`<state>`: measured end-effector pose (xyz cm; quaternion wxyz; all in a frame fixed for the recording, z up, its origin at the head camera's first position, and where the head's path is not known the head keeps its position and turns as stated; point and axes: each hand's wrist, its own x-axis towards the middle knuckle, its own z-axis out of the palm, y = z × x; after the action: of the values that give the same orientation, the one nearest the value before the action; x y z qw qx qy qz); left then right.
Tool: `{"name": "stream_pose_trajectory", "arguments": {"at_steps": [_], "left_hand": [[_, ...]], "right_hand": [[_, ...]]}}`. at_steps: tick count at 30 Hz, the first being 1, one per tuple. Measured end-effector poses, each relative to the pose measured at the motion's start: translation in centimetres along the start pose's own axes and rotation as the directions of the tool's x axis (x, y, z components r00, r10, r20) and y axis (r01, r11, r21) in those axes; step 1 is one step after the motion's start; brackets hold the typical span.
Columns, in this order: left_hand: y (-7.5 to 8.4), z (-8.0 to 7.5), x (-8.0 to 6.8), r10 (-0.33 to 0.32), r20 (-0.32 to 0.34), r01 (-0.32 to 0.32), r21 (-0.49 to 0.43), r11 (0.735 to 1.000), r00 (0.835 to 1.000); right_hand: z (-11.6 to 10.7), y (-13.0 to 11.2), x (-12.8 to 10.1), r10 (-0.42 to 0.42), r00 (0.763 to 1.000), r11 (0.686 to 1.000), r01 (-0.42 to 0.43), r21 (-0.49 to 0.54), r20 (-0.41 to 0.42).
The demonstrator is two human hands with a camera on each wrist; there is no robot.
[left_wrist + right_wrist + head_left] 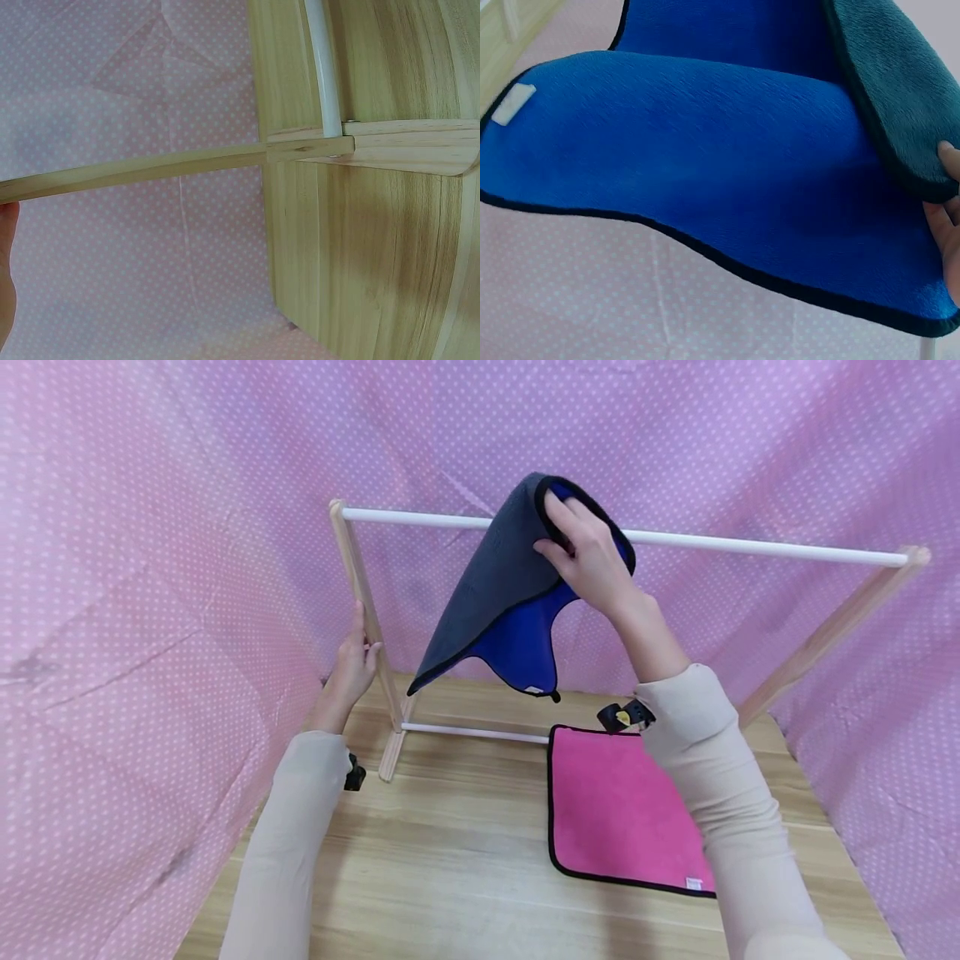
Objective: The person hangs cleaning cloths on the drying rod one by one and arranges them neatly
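Note:
A towel (487, 585), grey on one face and blue on the other with black edging, hangs from my right hand (588, 556) at the upper rod (412, 518) of a wooden rack. My right fingers and thumb pinch its folded upper edge. In the right wrist view the blue face of the towel (705, 142) fills most of the picture, with a white label near one corner. Lower left in the head view, my left hand (351, 664) holds the rack's left post (355, 560) between thumb and fingers. Only a sliver of that hand (6, 270) shows in the left wrist view.
A pink cloth (622, 810) with black edging lies on the wooden table (450, 852), partly under my right forearm. Low down, a thin white rod (480, 732) joins the rack's feet. Pink dotted curtains (150, 568) surround the table.

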<state>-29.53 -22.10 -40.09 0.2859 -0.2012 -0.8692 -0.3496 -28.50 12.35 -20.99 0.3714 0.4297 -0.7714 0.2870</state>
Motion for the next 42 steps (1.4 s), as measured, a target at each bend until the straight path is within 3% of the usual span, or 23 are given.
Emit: {"name": "stream_pose_trajectory", "arguments": {"at_steps": [8, 13, 21, 29, 32, 42], "left_hand": [[-0.1, 0.2, 0.1, 0.032, 0.011, -0.032, -0.009, 0.999, 0.999], [-0.2, 0.3, 0.1, 0.041, 0.005, -0.041, -0.009, 0.999, 0.999], [-0.3, 0.3, 0.1, 0.039, 0.017, -0.038, -0.006, 0.999, 0.999], [-0.5, 0.3, 0.1, 0.045, 0.020, -0.045, -0.008, 0.999, 0.999], [-0.4, 0.3, 0.2, 0.036, 0.021, -0.036, -0.004, 0.999, 0.999], [0.4, 0.5, -0.2, -0.053, 0.000, 0.053, -0.038, 0.998, 0.999]], "right_hand": [[-1.3, 0.5, 1.5, 0.028, 0.997, 0.999, -0.031, -0.045, -0.071], [-1.9, 1.0, 1.8, 0.140, 0.986, 0.987, -0.146, -0.063, -0.096], [-2.3, 1.4, 2.2, 0.328, 0.944, 0.943, -0.330, -0.049, -0.040], [-2.5, 1.4, 2.7, 0.463, 0.886, 0.882, -0.457, -0.110, 0.027], [-2.5, 1.6, 2.8, 0.485, 0.874, 0.871, -0.477, -0.118, 0.041], [-2.3, 1.8, 2.7, 0.476, 0.878, 0.875, -0.469, -0.121, 0.044]]}}
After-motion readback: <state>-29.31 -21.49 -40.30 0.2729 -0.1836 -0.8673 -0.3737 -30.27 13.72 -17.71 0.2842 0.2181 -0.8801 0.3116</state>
